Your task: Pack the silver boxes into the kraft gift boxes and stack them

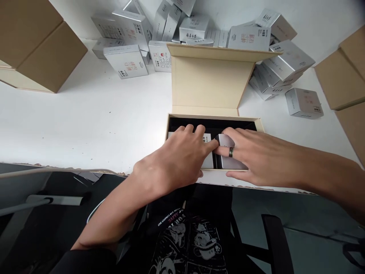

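Basically, both hands at the open case point(259, 123), close to the table's front edge point(281, 188). Left hand point(182, 152) over the left small box point(207, 161), fingers bent and slightly apart, index stretched to the divide between boxes; resting or gripping, can't tell. Right hand point(248, 152), with ring point(230, 152), over the right small box point(230, 163): fingers spread, one tip at the same divide, close to left index; thumb low, near the front rim. Clamped or not, can't tell.

Both small boxes side by side inside the case, narrow dark gap between. Dark lining point(211, 123) visible along the far wall. Lid point(208, 82) raised at the back, in front of piled silver boxes point(194, 26).

Room: broad stretch of white table point(71, 125) left of the case, dark specks on it, out to a brown carton point(40, 45). Tighter on the right: lone silver box point(305, 102), then brown cartons point(343, 76) at the side edge. Cable point(57, 172) along the front edge, left.
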`<state>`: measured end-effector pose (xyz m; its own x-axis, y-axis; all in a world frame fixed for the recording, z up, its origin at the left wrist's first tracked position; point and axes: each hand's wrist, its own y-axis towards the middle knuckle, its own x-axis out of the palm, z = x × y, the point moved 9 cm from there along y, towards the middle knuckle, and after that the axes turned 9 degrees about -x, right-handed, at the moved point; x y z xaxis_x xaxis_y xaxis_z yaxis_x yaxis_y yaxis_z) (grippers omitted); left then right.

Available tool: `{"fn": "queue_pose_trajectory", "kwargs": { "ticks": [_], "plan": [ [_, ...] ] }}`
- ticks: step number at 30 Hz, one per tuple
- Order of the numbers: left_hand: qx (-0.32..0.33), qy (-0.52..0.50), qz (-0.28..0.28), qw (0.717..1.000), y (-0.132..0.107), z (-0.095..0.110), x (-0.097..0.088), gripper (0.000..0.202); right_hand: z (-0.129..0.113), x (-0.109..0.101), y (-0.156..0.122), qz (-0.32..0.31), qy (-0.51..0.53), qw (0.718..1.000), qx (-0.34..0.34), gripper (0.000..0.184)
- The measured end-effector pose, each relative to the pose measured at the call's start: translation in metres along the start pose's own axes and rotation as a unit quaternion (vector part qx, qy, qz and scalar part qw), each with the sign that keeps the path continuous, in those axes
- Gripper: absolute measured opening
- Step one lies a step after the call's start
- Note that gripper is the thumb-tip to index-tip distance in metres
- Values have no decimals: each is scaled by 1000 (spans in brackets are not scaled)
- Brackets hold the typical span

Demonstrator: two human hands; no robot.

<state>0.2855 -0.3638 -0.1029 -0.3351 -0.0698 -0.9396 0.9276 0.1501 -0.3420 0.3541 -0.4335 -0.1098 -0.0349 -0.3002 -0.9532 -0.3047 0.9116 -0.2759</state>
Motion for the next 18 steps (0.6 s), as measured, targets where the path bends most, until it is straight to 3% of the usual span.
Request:
{"fn": "queue_pose_trajectory", "kwargs": {
  "ticks": [5,10,18],
  "plan": [
    [17,19,-11,1000,3,3,0,48,-5,-3,1,46,-34,998,-19,31],
    [24,0,-21,999,4,4,-2,47,-9,-4,1,51,-63,996,-33,33],
    [22,-65,-12,998,5,-5,-2,55,-5,-1,12,-20,-7,1000,13,32]
  ]
}}
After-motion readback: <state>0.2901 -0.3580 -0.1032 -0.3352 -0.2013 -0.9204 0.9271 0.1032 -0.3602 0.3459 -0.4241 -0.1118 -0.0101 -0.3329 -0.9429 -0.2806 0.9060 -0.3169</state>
